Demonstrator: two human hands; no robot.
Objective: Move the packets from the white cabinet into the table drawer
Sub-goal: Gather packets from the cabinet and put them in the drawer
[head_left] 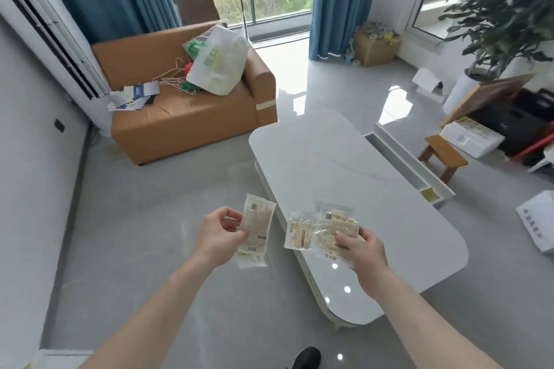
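My left hand (220, 237) pinches clear packets (257, 226) with pale contents, one upright and another showing below it, over the floor left of the table. My right hand (364, 252) grips several similar packets (322, 232), fanned out above the near left edge of the white table (359, 189). The table's drawer (410, 163) stands pulled out on the far right side, long and narrow, with a yellowish packet (429, 194) at its near end. The white cabinet is out of view.
An orange sofa (192, 117) with a plastic bag, hangers and papers stands behind left. A small wooden stool (443, 156), boxes and a potted plant (506, 18) crowd the right side beyond the drawer. A white box (538, 225) sits at the right edge. Grey floor surrounds the table.
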